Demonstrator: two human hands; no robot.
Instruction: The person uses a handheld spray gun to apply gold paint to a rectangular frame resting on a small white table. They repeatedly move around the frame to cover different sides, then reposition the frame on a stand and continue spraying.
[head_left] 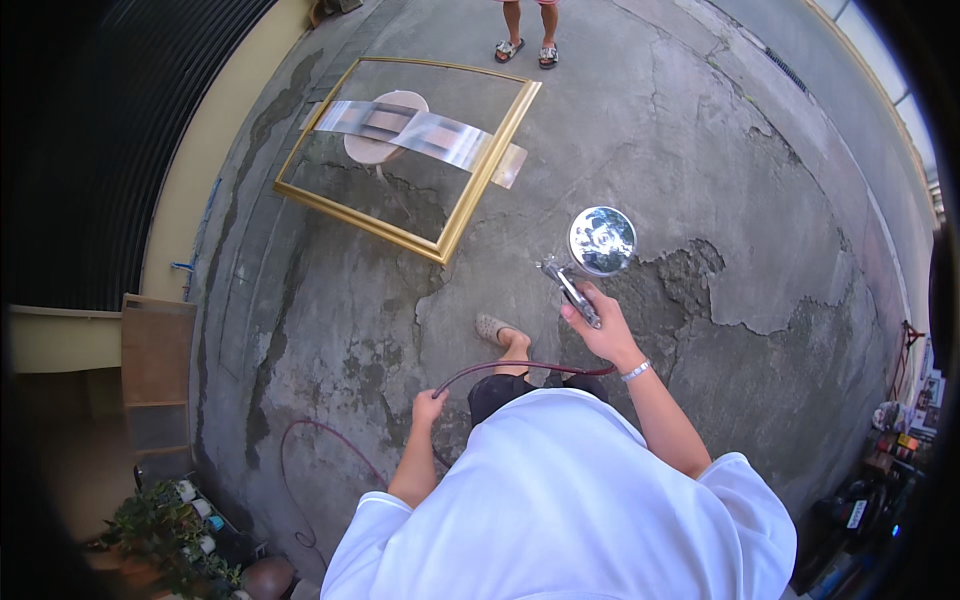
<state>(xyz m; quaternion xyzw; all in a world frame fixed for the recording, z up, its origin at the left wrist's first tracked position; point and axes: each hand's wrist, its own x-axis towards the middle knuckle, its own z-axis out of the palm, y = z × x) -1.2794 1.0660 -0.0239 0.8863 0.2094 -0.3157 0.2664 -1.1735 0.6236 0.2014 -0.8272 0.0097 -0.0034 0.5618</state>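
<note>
My right hand (598, 322) is closed round the grip of a chrome spray gun (580, 300), whose round shiny cup (602, 241) faces up. From the gun a dark red hose (530, 364) curves to my left hand (428, 406), which is closed on it. Beyond the gun, ahead and to the left, lies an empty gold picture frame (445, 238). It rests on a shiny silvery board (450, 138) laid across a pale round stool (375, 148). The gun's nozzle is apart from the frame.
Another person (528, 30) in sandals stands at the far side. The concrete floor (700, 400) is cracked and patchy. More hose (310, 424) trails on the left, near potted plants (165, 525). A dark shutter (110, 130) lines the left; a motorbike-like dark object (850, 520) sits at lower right.
</note>
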